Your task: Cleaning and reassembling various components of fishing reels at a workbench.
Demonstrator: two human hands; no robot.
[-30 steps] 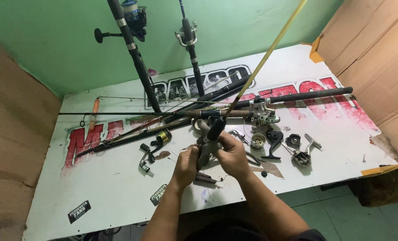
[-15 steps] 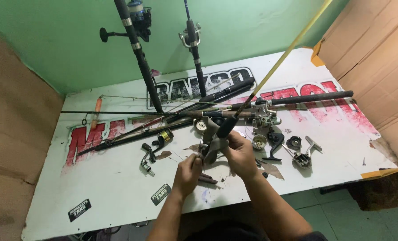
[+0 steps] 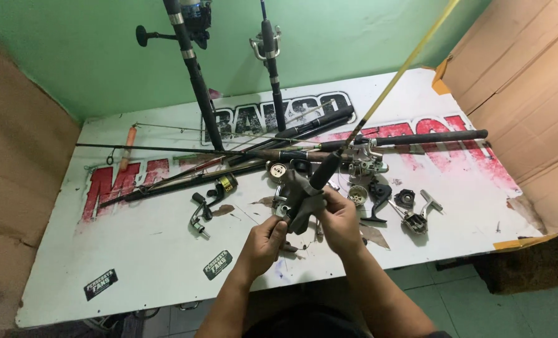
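Over the front middle of the white table (image 3: 135, 263), both my hands grip the dark handle end (image 3: 305, 195) of a fishing rod whose yellow shaft (image 3: 404, 69) rises up to the right. My left hand (image 3: 265, 239) pinches the lower tip of the grip from below. My right hand (image 3: 338, 216) wraps its fingers round the grey reel-seat part just beside it. Right behind my hands lie several loose reel parts: a round spool (image 3: 277, 169), a silver reel body (image 3: 366, 164) and a black reel handle (image 3: 374, 201).
Several dark rods (image 3: 410, 139) lie across the table's back half. Two rods with reels (image 3: 191, 69) (image 3: 269, 62) lean on the green wall. A crank handle (image 3: 199, 216) lies left of my hands. Cardboard sheets (image 3: 517, 94) stand at right and left.
My hands and the rod's grip have shifted slightly back toward me. The left hand has moved from apart at the left onto the grip's lower tip.
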